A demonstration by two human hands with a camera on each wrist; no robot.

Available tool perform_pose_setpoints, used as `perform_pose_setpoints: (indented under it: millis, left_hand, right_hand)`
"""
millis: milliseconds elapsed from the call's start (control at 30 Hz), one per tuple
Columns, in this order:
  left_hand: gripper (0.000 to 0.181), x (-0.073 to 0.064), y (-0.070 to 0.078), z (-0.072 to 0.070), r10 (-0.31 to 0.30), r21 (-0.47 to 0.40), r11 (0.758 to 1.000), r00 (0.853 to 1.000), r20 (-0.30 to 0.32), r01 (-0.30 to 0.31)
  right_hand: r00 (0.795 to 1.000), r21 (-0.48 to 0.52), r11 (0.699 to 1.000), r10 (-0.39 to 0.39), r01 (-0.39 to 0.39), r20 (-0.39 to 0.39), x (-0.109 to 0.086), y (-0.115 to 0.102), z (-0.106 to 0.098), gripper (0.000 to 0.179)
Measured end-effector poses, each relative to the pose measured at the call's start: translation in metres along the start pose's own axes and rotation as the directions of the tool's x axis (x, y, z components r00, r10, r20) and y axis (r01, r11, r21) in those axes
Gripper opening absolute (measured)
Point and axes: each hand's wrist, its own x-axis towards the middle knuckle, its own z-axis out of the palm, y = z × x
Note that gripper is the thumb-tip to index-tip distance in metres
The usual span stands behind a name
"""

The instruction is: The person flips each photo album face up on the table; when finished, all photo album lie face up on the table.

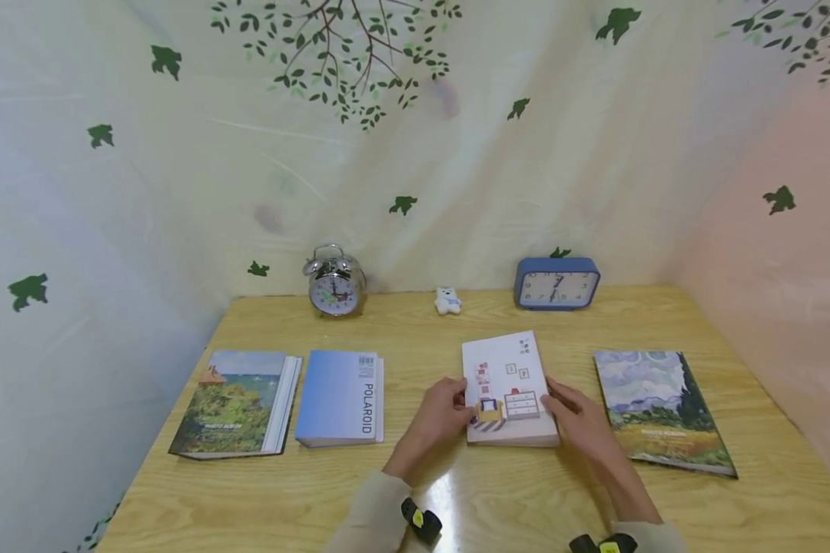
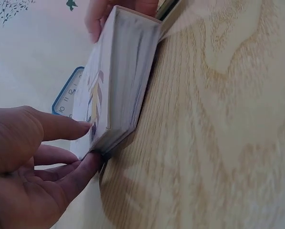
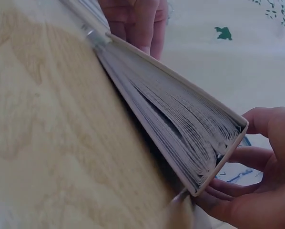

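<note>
A thick white photo album (image 1: 508, 384), its cover drawn with a dresser, an armchair and small picture frames, is held between both hands near the middle of the table. My left hand (image 1: 444, 411) grips its left edge, thumb on the cover and fingers underneath, as the left wrist view shows. At the opposite side my right hand (image 1: 581, 418) grips the spine (image 3: 222, 160), thumb at the cover's edge and fingertips below. The bottom edge of the pages (image 3: 166, 114) faces me, and the cover is closed.
Left of it lie a blue POLAROID album (image 1: 335, 399) and a landscape photo album (image 1: 238, 399). Another landscape album (image 1: 664, 407) lies right, beside my right forearm. Along the back stand a silver alarm clock (image 1: 335, 288), a small white bear figure (image 1: 447, 301) and a blue clock (image 1: 557, 284).
</note>
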Motion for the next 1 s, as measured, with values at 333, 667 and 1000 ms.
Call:
perform_pose_setpoints:
  millis: [333, 667, 1000]
  left_hand:
    - [0.063, -0.002, 0.014, 0.007, -0.022, 0.051, 0.998, 0.999, 0.046, 0.02]
    - [0.074, 0.001, 0.021, 0.011, -0.012, 0.012, 1.0, 0.999, 0.047, 0.012]
    - [0.074, 0.004, 0.027, 0.009, 0.016, -0.125, 0.992, 0.993, 0.118, -0.002]
  right_hand:
    - [1.0, 0.038, 0.999, 0.009, -0.008, -0.017, -0.008, -0.02, -0.004, 0.068]
    - [1.0, 0.004, 1.0, -0.007, 0.007, 0.01, -0.014, -0.036, -0.007, 0.077]
    - [0.999, 0.027, 0.998, -0.052, 0.052, 0.01, -0.016, -0.043, -0.008, 0.075]
